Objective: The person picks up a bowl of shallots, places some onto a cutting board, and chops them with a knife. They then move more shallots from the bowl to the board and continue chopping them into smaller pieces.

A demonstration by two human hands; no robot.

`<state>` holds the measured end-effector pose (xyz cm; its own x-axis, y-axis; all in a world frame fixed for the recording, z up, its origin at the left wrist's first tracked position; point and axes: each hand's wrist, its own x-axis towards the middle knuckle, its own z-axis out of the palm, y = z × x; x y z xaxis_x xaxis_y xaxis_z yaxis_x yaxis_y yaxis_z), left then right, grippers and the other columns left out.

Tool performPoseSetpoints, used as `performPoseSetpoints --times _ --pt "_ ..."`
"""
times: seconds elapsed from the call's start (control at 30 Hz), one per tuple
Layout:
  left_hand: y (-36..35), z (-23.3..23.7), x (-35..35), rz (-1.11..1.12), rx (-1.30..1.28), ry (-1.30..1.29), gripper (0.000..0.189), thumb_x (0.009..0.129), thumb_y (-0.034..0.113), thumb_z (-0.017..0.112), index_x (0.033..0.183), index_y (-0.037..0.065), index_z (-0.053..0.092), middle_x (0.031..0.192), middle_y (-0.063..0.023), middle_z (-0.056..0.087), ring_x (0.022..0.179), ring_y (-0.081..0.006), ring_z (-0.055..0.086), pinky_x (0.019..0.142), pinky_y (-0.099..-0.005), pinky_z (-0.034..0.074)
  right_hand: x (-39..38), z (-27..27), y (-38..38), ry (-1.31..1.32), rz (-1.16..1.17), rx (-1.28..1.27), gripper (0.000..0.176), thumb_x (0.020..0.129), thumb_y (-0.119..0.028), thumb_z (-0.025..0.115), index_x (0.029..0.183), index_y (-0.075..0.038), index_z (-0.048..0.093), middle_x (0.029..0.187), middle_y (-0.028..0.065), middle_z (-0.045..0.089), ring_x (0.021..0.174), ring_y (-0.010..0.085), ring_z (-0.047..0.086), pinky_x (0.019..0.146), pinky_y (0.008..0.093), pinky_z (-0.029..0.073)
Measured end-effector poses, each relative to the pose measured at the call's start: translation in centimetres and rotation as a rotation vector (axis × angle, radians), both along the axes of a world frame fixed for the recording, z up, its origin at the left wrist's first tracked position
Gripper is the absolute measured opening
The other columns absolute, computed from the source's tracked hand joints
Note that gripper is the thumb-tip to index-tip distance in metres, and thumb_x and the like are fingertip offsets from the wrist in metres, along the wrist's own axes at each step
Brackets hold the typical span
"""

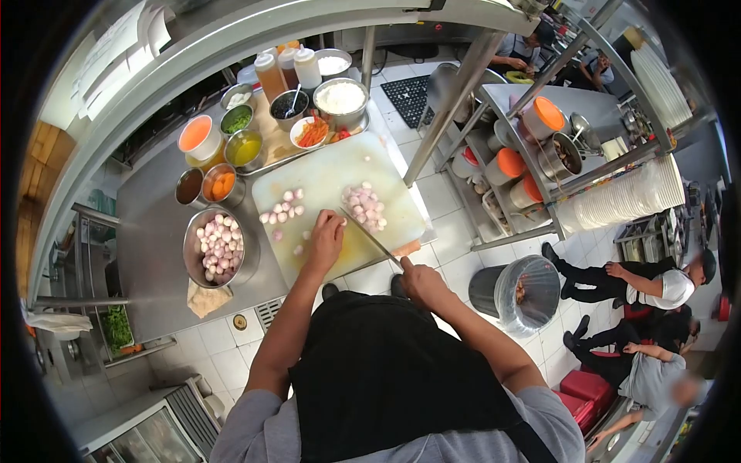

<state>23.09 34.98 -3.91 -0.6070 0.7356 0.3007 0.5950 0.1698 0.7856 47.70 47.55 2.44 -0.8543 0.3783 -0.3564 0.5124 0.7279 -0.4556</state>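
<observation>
bowl (189, 258) of peeled shallots (220, 247) beside board (332, 174); left hand (326, 241) curled over one, right hand (421, 284) closed round knife (370, 238)

Cutting board (332, 181) on counter (154, 224). On board: loose shallots (283, 208) L half, shallot pile (365, 204) R half, L hand (326, 235) near front edge. Knife (370, 238) crosses front R corner, held by R hand (421, 282). Bowl (193, 258) L of board, tray (278, 150) w/ containers behind it, bin (525, 292) to the R, on floor.

Knife (369, 236) handle unseen inside right hand (421, 283)
</observation>
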Motion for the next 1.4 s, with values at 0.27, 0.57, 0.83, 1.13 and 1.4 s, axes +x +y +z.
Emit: performPoseSetpoints --times 0.27,0.57,0.83,1.13,1.4 --pt "-0.1 1.8 -0.7 -0.103 -0.026 0.12 0.01 0.091 -0.002 0.059 0.1 -0.003 0.063 0.103 -0.0158 0.058 0.095 -0.0362 0.061 0.083 -0.0433 0.05 0.3 -2.1 -0.5 0.091 0.01 0.007 0.03 0.092 -0.017 0.056 0.113 0.002 0.046 0.075 0.027 0.066 0.071 0.0497 0.064 0.064 0.0602 0.05" --pt "0.3 1.7 -0.6 -0.078 -0.107 0.089 0.008 0.096 0.001 0.054 0.1 -0.003 0.06 0.097 -0.0176 0.055 0.091 -0.0385 0.06 0.081 -0.044 0.048 -0.4 0.6 -0.4 0.044 0.012 -0.001 0.032 0.09 -0.014 0.054 0.117 0.003 0.046 0.075 0.0278 0.066 0.073 0.0484 0.065 0.066 0.0586 0.052" --pt "0.1 1.3 -0.3 -0.065 -0.105 0.092 0.011 0.097 0.004 0.05 0.104 0.001 0.058 0.1 -0.0183 0.054 0.095 -0.0411 0.059 0.081 -0.0478 0.048 -1.0 1.7 -0.2 -0.02 0.018 -0.012 0.035 0.089 -0.012 0.052 0.12 0.004 0.046 0.076 0.027 0.067 0.075 0.0478 0.066 0.069 0.059 0.053" --pt "0.0 0.9 0.2 -0.027 -0.061 0.126 0.01 0.099 0.004 0.051 0.103 -0.001 0.059 0.1 -0.0177 0.054 0.093 -0.0397 0.059 0.082 -0.0458 0.048 -0.7 0.6 -0.6 -0.008 0.015 -0.022 0.035 0.092 -0.018 0.056 0.118 0.002 0.045 0.078 0.03 0.067 0.074 0.0505 0.065 0.067 0.0607 0.051" --pt "-0.1 0.8 0.2 -0.014 -0.093 0.129 0.009 0.098 0.003 0.051 0.102 -0.001 0.058 0.099 -0.0176 0.053 0.092 -0.0403 0.058 0.08 -0.0467 0.047 -0.7 0.1 -0.3 -0.007 0.03 -0.041 0.033 0.092 -0.017 0.054 0.117 0.002 0.044 0.081 0.0321 0.066 0.077 0.0527 0.064 0.068 0.0618 0.05"
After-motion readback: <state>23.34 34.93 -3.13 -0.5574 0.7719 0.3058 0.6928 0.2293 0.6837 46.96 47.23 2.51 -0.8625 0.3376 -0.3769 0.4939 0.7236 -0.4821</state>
